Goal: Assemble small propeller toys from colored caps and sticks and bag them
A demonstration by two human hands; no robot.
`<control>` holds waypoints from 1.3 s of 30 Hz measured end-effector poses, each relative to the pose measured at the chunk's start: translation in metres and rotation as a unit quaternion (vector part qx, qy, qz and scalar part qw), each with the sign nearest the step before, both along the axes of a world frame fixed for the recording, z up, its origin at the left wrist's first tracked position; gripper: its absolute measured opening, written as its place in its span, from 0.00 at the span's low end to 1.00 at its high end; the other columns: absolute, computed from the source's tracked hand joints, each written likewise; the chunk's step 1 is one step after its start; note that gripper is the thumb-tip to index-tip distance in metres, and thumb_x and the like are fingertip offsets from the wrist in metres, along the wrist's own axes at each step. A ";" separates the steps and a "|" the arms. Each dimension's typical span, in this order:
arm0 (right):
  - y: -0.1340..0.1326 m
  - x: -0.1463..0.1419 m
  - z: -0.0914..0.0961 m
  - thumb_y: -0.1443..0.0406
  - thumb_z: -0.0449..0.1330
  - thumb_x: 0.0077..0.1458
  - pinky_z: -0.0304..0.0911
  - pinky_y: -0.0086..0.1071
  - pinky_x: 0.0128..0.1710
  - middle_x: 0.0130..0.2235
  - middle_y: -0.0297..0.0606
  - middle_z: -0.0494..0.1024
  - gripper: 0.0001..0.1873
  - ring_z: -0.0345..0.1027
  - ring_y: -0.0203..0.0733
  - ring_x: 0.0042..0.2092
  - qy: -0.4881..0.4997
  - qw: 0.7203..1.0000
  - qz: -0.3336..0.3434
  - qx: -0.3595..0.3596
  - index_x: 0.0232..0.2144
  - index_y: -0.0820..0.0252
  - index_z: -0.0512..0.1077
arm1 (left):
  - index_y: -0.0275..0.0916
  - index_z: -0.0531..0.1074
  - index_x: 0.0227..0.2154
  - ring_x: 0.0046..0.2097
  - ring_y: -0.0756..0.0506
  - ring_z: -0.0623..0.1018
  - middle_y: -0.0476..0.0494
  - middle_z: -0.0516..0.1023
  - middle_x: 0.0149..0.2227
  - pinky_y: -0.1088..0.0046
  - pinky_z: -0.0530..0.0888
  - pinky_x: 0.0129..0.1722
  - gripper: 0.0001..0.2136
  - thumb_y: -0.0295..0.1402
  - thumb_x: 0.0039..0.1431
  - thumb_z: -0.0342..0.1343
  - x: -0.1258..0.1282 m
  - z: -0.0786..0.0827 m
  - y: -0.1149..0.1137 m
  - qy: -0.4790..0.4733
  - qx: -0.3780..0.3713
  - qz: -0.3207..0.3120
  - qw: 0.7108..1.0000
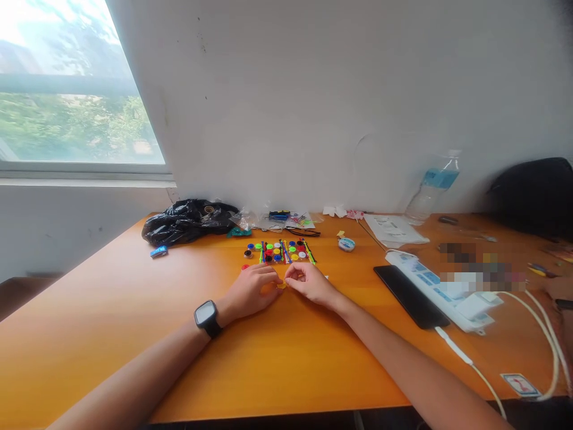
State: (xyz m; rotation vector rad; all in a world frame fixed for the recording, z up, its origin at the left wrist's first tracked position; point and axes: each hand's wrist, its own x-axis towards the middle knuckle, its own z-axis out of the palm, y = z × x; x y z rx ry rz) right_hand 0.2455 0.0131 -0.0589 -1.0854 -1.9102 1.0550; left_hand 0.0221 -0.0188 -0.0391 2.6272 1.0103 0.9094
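My left hand [253, 291], with a black smartwatch [206, 317] on its wrist, and my right hand [308, 282] rest on the orange table [134, 310]. Their fingertips meet and pinch a small yellow piece [281, 285] between them. Just beyond lies a cluster of small coloured round pieces and thin sticks [280, 251], in green, blue, red, yellow and white. One red piece [245, 267] lies just left of my left hand.
A black plastic bag [188, 221] and clear bags of parts [277, 220] lie by the wall. To the right are a dark phone [409, 295], a white power strip [443, 292] with cables, papers [394, 229], a water bottle [432, 188] and a small tape roll [346, 243].
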 end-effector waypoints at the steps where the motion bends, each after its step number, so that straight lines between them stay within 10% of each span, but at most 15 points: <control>1: 0.000 0.000 -0.001 0.64 0.64 0.54 0.65 0.31 0.35 0.32 0.35 0.78 0.05 0.70 0.38 0.34 0.000 1.000 0.002 0.004 0.32 0.60 0.76 | 0.44 0.79 0.38 0.42 0.42 0.79 0.44 0.82 0.39 0.67 0.75 0.42 0.04 0.31 0.66 0.60 0.000 0.000 0.000 0.009 0.005 -0.002 1.000; 15: 0.005 -0.001 -0.007 0.64 0.64 0.54 0.63 0.29 0.31 0.31 0.36 0.78 0.05 0.69 0.38 0.32 -0.017 1.000 0.008 0.004 0.32 0.61 0.76 | 0.44 0.77 0.36 0.41 0.43 0.79 0.46 0.82 0.39 0.67 0.75 0.43 0.02 0.30 0.63 0.61 0.004 -0.005 0.002 0.007 -0.026 -0.011 1.000; 23: -0.011 0.001 0.023 0.54 0.62 0.62 0.55 0.30 0.24 0.35 0.37 0.81 0.15 0.60 0.33 0.23 -0.046 0.993 -0.066 0.086 0.37 0.58 0.79 | 0.46 0.76 0.50 0.56 0.38 0.73 0.42 0.78 0.54 0.56 0.71 0.59 0.11 0.41 0.72 0.55 -0.005 0.009 -0.005 -0.067 0.012 0.029 0.997; 29: -0.013 0.006 0.046 0.40 0.54 0.64 0.41 0.30 0.18 0.13 0.24 0.50 0.33 0.42 0.32 0.17 0.044 0.992 -0.048 -0.105 0.28 0.61 0.80 | 0.45 0.76 0.50 0.55 0.39 0.72 0.42 0.78 0.51 0.58 0.70 0.58 0.14 0.39 0.78 0.44 -0.011 0.008 0.004 -0.134 0.015 0.146 0.980; 39: 0.001 0.015 0.044 0.42 0.63 0.56 0.57 0.29 0.22 0.15 0.27 0.61 0.27 0.52 0.33 0.19 0.124 0.981 -0.135 -0.063 0.25 0.59 0.75 | 0.43 0.74 0.56 0.62 0.36 0.71 0.39 0.76 0.60 0.51 0.71 0.62 0.15 0.37 0.74 0.47 -0.037 -0.012 0.035 -0.033 -0.005 0.179 0.983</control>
